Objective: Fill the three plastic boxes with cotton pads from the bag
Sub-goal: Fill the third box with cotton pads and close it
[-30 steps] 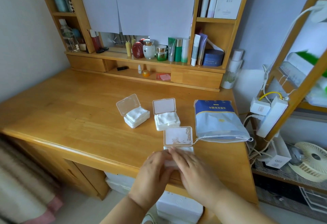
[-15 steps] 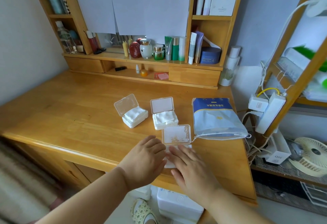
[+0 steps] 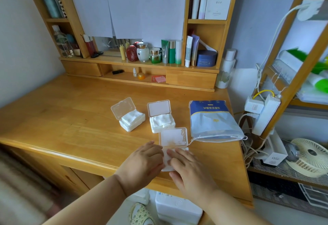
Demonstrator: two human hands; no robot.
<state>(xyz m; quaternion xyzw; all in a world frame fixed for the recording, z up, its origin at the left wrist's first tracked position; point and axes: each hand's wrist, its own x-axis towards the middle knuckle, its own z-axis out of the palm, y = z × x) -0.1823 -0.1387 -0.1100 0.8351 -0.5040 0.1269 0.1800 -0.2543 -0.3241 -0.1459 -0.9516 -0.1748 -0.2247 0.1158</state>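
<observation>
Now, nearest box [image 3: 166,162] under both hands' flat fingers [image 3: 174,153] — pressing, lid [image 3: 173,137] up

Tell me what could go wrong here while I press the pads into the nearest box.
1. The nearest box sits close to the desk's front edge; with the left hand and right hand both pressing on it, it might slide off.
2. Its open lid stands just beyond your fingertips and could get bumped or strained.
3. The bag lies at the desk's right edge, its drawstring trailing near the lid; snagging it might drag the bag.
</observation>
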